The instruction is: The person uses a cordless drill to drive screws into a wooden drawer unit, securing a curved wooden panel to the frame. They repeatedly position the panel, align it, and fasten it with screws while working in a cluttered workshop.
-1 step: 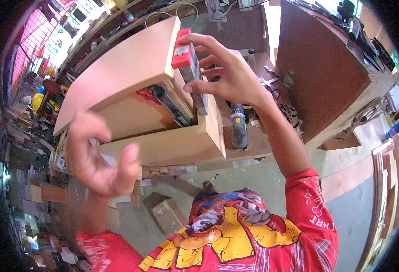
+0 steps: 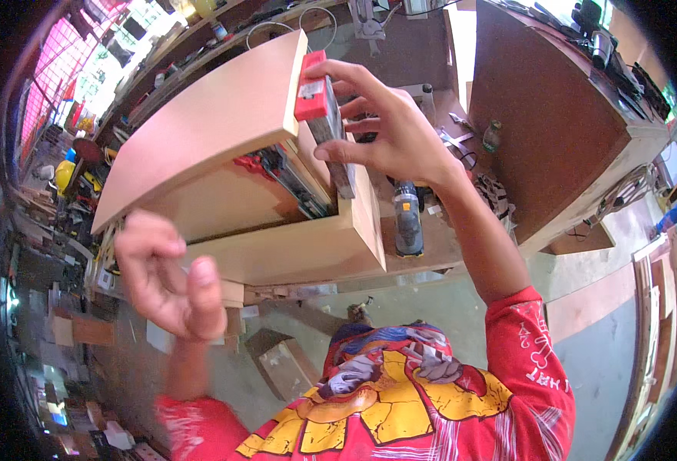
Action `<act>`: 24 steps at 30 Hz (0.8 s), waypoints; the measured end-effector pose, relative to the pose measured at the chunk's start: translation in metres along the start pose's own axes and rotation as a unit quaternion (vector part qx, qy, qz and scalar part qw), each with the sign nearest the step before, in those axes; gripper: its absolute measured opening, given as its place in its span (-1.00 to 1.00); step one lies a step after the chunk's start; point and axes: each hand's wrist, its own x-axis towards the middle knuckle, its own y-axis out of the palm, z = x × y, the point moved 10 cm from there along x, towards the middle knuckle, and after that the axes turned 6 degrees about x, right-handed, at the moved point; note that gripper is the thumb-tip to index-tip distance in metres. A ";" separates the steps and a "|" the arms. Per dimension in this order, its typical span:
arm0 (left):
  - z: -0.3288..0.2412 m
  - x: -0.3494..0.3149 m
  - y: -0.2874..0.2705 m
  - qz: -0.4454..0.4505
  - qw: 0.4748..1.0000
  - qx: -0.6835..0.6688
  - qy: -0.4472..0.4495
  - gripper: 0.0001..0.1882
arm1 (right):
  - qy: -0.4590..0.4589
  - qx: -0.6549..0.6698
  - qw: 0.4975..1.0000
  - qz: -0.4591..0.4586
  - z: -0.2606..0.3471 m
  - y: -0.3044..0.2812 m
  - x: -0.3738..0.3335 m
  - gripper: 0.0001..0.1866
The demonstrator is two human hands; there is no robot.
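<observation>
Upright along the side of a pale wooden cabinet [image 2: 300,250] stands a grey bar with a red end [image 2: 312,98]. My right hand [image 2: 388,127] grips it, fingers over the red end and thumb on the grey side. Close beside it is the edge of a pale curved panel [image 2: 207,115] over the cabinet's opening. A metal drawer slide [image 2: 304,188] and a red-handled tool [image 2: 254,164] show within the opening, partly hidden. My left hand [image 2: 173,276] hovers empty near the cabinet's left front, fingers loosely curled and thumb apart.
A cordless drill [image 2: 408,219] lies on the bench right of the cabinet. Beyond it stands a large brown cabinet [image 2: 546,115] with tools on top. A wooden block [image 2: 286,365] is on the floor, and long boards [image 2: 653,330] lean at far right.
My left hand has shifted slightly down and looks less blurred. The right hand keeps its grip on the bar.
</observation>
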 end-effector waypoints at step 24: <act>-0.020 0.056 -0.079 0.148 0.956 0.247 0.055 -0.54 | 0.029 0.021 0.999 0.034 0.013 0.019 -0.022 -0.07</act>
